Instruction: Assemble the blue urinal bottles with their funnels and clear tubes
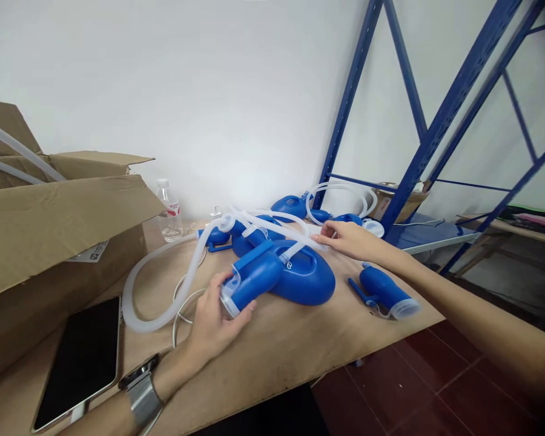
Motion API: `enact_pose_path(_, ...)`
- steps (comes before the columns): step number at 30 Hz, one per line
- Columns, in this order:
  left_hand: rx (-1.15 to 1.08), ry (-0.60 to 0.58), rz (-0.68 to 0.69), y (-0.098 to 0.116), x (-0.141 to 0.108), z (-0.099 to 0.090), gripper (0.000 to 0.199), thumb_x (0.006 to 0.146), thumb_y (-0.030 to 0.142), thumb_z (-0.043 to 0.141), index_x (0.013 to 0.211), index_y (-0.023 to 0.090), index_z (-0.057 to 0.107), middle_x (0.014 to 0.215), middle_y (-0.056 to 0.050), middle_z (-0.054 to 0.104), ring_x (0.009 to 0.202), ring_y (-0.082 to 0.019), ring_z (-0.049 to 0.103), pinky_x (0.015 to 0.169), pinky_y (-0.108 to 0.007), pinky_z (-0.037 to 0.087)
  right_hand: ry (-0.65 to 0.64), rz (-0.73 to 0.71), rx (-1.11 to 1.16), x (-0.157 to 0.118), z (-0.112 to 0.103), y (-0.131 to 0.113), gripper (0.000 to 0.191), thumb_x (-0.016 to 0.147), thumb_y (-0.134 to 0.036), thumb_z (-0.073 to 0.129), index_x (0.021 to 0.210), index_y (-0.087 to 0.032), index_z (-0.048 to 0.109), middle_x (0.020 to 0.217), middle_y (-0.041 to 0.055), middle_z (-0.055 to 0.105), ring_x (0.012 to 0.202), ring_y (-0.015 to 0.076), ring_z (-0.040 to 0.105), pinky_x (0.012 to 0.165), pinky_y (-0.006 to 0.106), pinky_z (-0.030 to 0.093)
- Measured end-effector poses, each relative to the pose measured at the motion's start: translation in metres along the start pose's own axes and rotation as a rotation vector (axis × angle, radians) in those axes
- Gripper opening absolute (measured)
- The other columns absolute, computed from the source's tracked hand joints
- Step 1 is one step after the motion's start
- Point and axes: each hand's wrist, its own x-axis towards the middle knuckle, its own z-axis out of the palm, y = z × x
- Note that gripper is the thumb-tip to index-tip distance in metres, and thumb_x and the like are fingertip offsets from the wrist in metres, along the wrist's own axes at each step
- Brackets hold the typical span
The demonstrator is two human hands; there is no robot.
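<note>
My left hand (220,312) is wrapped round the clear-capped lower end of a blue handled tube-shaped piece (258,278). That piece lies against a flat blue bottle (311,281) with a grip opening, on the wooden table. My right hand (338,239) pinches a translucent white hose (295,235) above the bottle. More blue bottles (288,206) and coiled hoses lie behind. A separate blue piece with a clear cap (386,292) rests on the table below my right forearm. A long hose (134,303) loops to the left of my left hand.
An open cardboard box (63,224) stands at the left, with a tablet (82,357) in front of it. A clear water bottle (169,212) is near the wall. Blue metal shelving (418,151) rises at the right. The table's front edge (327,368) runs diagonally.
</note>
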Motion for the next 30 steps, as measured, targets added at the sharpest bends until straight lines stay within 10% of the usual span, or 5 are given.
enact_pose_path(9, -0.034, 0.141, -0.117, -0.005, -0.005, 0.002, 0.055, 0.086, 0.045, 0.07, 0.129, 0.023, 0.045, 0.113, -0.009, 0.068, 0.089, -0.026, 0.073, 0.073, -0.039, 0.059, -0.055, -0.106, 0.542, 0.003, 0.02, -0.023, 0.057, 0.099, -0.073, 0.047, 0.127, -0.03, 0.073, 0.136, 0.0101, 0.071, 0.126, 0.0342, 0.064, 0.112, 0.052, 0.048)
enact_pose_path(16, -0.074, 0.129, 0.033, -0.003, -0.003, 0.004, 0.06, 0.088, 0.038, 0.074, 0.137, 0.024, 0.043, 0.121, -0.01, 0.067, 0.105, -0.027, 0.073, 0.087, -0.041, 0.061, -0.149, -0.417, 0.118, 0.0, 0.029, -0.037, 0.097, 0.064, -0.063, 0.092, 0.149, -0.03, 0.06, 0.137, 0.0124, 0.066, 0.125, 0.0388, 0.06, 0.109, 0.055, 0.046)
enact_pose_path(22, -0.196, 0.035, 0.178, -0.003, -0.002, 0.009, 0.072, 0.087, 0.042, 0.082, 0.144, 0.026, 0.04, 0.131, -0.015, 0.061, 0.122, -0.032, 0.068, 0.095, -0.048, 0.062, -0.022, -0.455, 0.094, 0.013, 0.058, -0.028, 0.026, 0.096, -0.036, 0.062, 0.118, -0.026, 0.073, 0.116, 0.008, 0.076, 0.104, 0.0296, 0.068, 0.095, 0.043, 0.049)
enact_pose_path(30, -0.347, -0.046, 0.127, -0.002, -0.003, 0.013, 0.101, 0.084, 0.045, 0.086, 0.159, 0.032, 0.02, 0.152, -0.022, 0.044, 0.103, -0.025, 0.073, 0.072, -0.038, 0.066, 0.233, -0.326, 0.263, 0.03, 0.039, -0.038, 0.022, 0.092, -0.044, 0.066, 0.097, -0.024, 0.071, 0.093, 0.0056, 0.078, 0.086, 0.0267, 0.07, 0.082, 0.037, 0.051)
